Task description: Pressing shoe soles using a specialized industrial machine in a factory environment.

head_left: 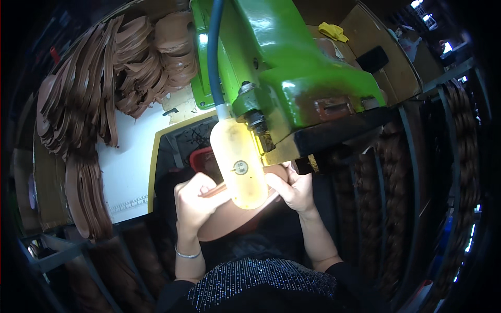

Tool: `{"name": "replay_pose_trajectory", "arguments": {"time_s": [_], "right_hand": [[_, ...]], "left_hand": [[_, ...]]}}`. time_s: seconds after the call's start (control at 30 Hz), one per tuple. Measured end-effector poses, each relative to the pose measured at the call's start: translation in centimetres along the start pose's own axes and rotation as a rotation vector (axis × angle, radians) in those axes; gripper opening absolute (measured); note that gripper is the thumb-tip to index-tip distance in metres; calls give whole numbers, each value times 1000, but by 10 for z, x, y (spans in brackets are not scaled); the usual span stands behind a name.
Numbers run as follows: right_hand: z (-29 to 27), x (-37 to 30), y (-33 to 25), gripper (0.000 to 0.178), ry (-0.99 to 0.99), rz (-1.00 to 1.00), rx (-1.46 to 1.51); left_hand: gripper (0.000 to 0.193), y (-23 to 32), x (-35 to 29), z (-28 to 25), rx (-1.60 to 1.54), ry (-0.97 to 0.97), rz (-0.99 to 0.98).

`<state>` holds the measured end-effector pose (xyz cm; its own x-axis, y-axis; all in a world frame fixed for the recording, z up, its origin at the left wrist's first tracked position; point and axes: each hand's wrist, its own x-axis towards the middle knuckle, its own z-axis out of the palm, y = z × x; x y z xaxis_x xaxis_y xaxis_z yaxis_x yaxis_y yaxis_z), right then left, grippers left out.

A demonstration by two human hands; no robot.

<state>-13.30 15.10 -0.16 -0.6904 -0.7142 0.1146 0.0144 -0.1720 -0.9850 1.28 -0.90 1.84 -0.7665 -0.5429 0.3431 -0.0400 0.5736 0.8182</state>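
My left hand (197,201) is closed on the left side of a brown shoe sole (229,223), its fingers curled in. My right hand (295,189) grips the same thin, bendable piece at its other end, thumb on top. Held between both hands, the sole curves in front of my body, just under a green machine head (292,78). A glowing, oblong yellowish lamp (237,141) hangs over it and hides its middle. Whether the sole touches the machine's working part cannot be seen.
Stacks of brown soles (78,99) lie on the white tabletop (125,151) at left. A blue hose (214,52) runs to the lamp. A red container (201,159) shows beneath. At back right stands a cardboard box (386,57); racks holding brown soles (394,188) line the right.
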Motion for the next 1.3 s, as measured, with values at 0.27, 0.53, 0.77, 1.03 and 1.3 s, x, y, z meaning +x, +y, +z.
{"name": "replay_pose_trajectory", "arguments": {"time_s": [0.27, 0.53, 0.77, 1.03, 1.3], "right_hand": [[13, 14, -2, 21, 123, 164, 85], [-7, -11, 12, 24, 195, -31, -94], [-4, -14, -6, 20, 185, 69, -275], [5, -10, -16, 23, 98, -57, -455], [-10, -21, -11, 20, 154, 59, -278]], "left_hand": [[21, 5, -52, 52, -285, 222, -342], [24, 6, -15, 81, -335, 50, -8], [19, -1, -21, 103, -515, 220, -248], [17, 1, -28, 90, -606, 325, -304], [35, 1, -9, 86, -478, -71, -257]]}}
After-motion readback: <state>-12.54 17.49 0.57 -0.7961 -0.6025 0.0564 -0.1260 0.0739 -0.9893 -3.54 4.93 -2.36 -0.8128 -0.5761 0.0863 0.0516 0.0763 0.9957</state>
